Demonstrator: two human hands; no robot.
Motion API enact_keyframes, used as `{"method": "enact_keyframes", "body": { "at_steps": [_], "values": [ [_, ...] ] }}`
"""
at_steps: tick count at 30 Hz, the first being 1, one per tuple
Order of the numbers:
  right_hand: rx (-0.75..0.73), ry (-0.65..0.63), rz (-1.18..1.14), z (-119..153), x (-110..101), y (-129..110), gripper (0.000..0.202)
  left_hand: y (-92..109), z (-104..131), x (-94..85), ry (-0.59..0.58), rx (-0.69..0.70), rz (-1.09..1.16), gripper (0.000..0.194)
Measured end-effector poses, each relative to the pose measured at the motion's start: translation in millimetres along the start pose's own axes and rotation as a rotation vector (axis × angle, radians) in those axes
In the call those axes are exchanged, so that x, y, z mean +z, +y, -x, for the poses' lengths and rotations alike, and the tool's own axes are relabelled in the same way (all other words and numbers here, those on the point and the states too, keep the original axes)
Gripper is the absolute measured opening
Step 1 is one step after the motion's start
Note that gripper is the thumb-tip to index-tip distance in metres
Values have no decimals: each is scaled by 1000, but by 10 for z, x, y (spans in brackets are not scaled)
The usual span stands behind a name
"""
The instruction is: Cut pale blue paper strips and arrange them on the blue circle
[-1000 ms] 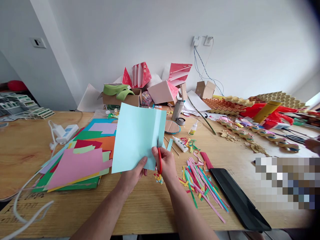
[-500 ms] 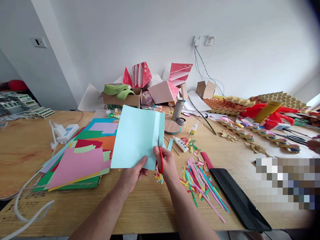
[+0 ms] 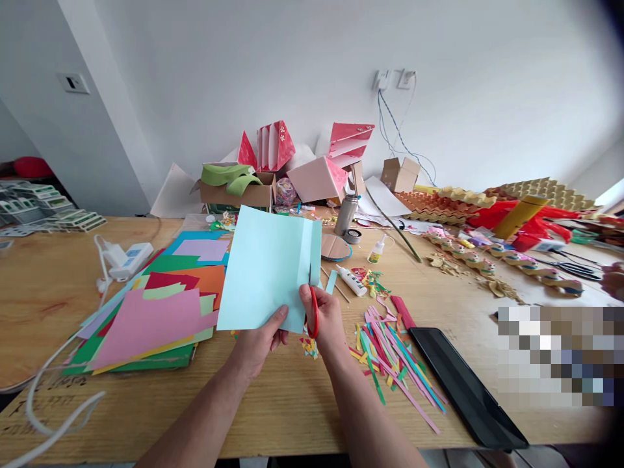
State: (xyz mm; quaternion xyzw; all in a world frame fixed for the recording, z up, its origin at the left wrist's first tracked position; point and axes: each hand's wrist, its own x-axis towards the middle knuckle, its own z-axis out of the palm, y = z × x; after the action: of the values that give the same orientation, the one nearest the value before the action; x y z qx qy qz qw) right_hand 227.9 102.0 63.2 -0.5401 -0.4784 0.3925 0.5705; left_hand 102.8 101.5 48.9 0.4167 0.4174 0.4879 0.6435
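Pale-blue paper [image 3: 263, 273] rises above the left hand [image 3: 263, 337], whose fingers pinch its lower edge; bare worktop [image 3: 292, 409] opens below the fingers. The right hand [image 3: 327, 318] has its fingers round red scissors [image 3: 316, 313], tips upward at the paper's right side. The paper's long axis runs away from the fingers; one blade is hidden.

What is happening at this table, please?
A person's left hand holds a light blue sheet of paper near its lower edge. The right hand holds red-handled scissors, placed at the sheet near its right side. On the table, a pile of coloured paper lies to the left, and thin paper strips lie to the right.
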Motion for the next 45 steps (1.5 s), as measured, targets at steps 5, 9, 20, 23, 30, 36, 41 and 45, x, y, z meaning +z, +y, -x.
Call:
{"method": "enact_keyframes", "body": {
  "at_steps": [5,9,20,23,30,36,41,45],
  "values": [
    [-15,-6,-34,-4,5,39,55,-4,2,11,13,-24,29,47],
    [-6,-17,-37,-1,4,58,54,-7,4,15,10,-21,26,48],
    [-8,-6,-28,-10,6,87,54,-17,4,7,-12,-11,16,46],
    [-1,7,-32,-6,7,87,55,-22,1,6,-11,-12,17,45],
    [18,12,-36,11,11,59,56,-21,13,10,-17,-5,-3,46],
    [25,29,-42,2,11,57,56,-20,2,17,-20,7,-19,46],
    [36,19,-66,-14,1,96,55,-7,4,21,-17,-3,-17,46],
    [25,29,-41,-19,-2,120,54,8,19,27,-4,-26,-10,47]
  ]
}}
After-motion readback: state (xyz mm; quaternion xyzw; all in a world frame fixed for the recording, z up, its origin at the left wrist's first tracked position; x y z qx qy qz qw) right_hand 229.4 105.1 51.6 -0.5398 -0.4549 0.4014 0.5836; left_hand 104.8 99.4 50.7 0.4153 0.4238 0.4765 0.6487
